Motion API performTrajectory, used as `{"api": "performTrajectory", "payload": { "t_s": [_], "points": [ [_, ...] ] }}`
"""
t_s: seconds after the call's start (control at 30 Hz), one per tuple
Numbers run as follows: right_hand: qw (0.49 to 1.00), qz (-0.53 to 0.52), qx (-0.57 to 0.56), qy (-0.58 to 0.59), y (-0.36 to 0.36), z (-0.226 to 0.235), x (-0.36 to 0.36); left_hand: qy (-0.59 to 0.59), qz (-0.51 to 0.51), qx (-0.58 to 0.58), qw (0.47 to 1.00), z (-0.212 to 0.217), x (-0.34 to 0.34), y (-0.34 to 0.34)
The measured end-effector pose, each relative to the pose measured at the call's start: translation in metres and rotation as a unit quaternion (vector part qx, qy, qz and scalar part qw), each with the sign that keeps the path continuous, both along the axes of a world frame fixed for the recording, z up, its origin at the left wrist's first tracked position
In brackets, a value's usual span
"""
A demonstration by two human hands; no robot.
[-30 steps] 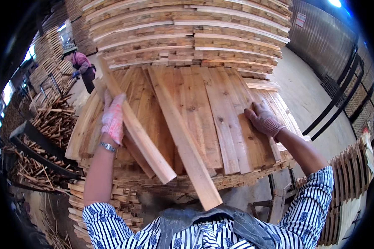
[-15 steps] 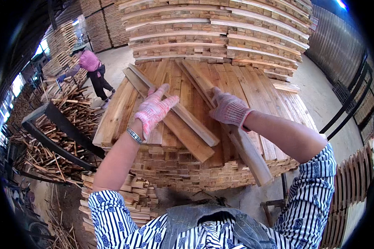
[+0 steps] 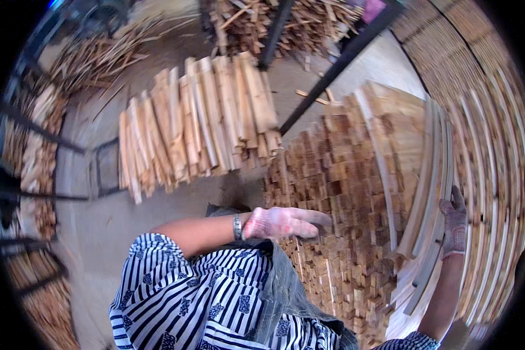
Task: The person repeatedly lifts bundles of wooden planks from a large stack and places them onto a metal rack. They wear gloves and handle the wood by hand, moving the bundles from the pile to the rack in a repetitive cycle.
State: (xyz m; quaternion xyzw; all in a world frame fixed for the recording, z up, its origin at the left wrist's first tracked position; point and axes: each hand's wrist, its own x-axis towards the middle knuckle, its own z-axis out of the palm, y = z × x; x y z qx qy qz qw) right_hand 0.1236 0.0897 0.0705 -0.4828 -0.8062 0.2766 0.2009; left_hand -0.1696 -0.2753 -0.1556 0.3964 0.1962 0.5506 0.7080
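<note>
Lying piled at left: wood strips (image 3: 199, 116); hands (image 3: 283, 223) near stacked boards (image 3: 347, 169).

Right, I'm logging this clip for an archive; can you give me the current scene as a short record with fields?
Left hand: gloved, open, apparently empty, blurred
Left wrist: metal band
Right hand: gloved, at loose boards; grip unclear
Large wooden board stack: block-like ends showing
Smaller batten pile: left of that stack
Shirt: dark-and-white striped

floor (image 3: 93, 239) is plain grey, way paler toward the upper right, scrap heap (image 3: 315, 29) up top, black bar (image 3: 337, 73) slanting past it, slat stacks (image 3: 434, 38) filling the top right
</note>
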Motion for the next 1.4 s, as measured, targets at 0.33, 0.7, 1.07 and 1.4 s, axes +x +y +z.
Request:
{"api": "performTrajectory", "payload": {
  "t_s": [0.33,0.7,1.07,1.4],
  "points": [
    [0.819,0.093,0.407,-0.394,0.023,-0.002,-0.008,-0.005,0.224,-0.237,0.945,-0.182,-0.011,-0.159],
    [0.814,0.476,-0.161,-0.293,-0.366,-0.088,-0.213,0.052,0.52,-0.538,0.661,-0.265,-0.176,-0.315],
    [0.794,0.175,-0.564,-0.145,-0.62,-0.485,-0.411,0.073,0.455,-0.611,0.644,-0.327,-0.399,-0.452],
    [0.798,-0.174,-0.577,-0.006,-0.635,-0.74,-0.677,0.141,0.381,-0.677,0.614,-0.487,-0.606,-0.45]
  ]
}}
